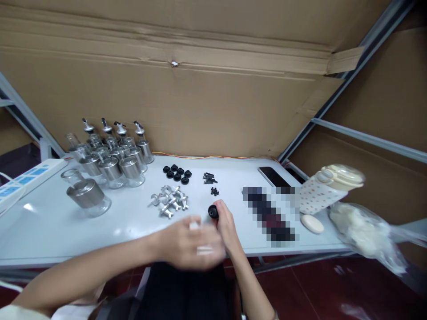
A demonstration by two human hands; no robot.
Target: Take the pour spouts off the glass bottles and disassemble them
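Observation:
My right hand (pixel 227 226) is closed around a small black round part (pixel 212 211) near the front edge of the white table (pixel 66 231). My left hand (pixel 191 246) is blurred by motion, right beside the right hand; something small and pale shows at its fingers, but what it is stays unclear. Just beyond the hands lie a pile of silver metal spouts (pixel 168 200), a group of black rubber stoppers (pixel 176 173) and small black screws (pixel 210 178).
Glass bottles with steel sleeves (pixel 111 155) stand at the back left, one separate jar (pixel 87 198) nearer. A power strip (pixel 20 180) lies far left. On the right are a phone (pixel 274 176), a dotted container (pixel 328 186), a soap-like oval (pixel 312 223) and a plastic bag (pixel 363 229). Cardboard walls behind.

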